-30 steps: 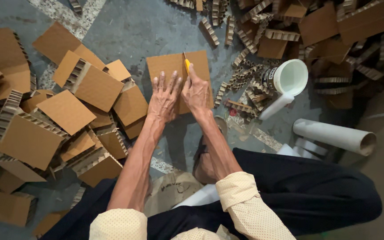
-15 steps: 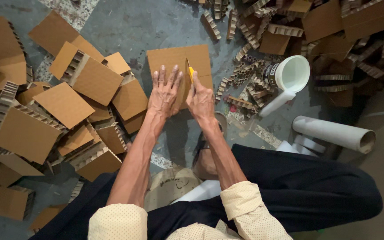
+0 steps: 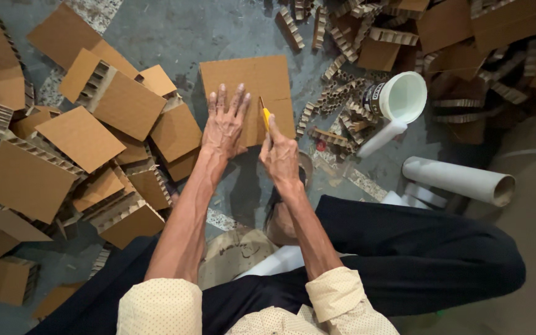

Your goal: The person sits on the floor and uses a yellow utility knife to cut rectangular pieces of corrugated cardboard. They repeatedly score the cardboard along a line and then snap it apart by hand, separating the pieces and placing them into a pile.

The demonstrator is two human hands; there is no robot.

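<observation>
A square brown cardboard sheet (image 3: 243, 77) lies flat on the grey floor in front of me. My left hand (image 3: 223, 124) presses down on it with fingers spread. Just to its right, my right hand (image 3: 279, 155) grips a yellow utility knife (image 3: 265, 115), its blade resting on the sheet near the right side. Both forearms reach forward from cream dotted sleeves over dark trousers.
Stacks of thick honeycomb cardboard blocks (image 3: 82, 139) crowd the left. Narrow cardboard strips and scraps (image 3: 336, 105) litter the far right. A white plastic bucket (image 3: 401, 96) lies on its side, with a white tube (image 3: 457, 180) nearer me on the right.
My right hand has drawn the knife back toward me along the cardboard sheet. The left hand stays flat on the sheet.
</observation>
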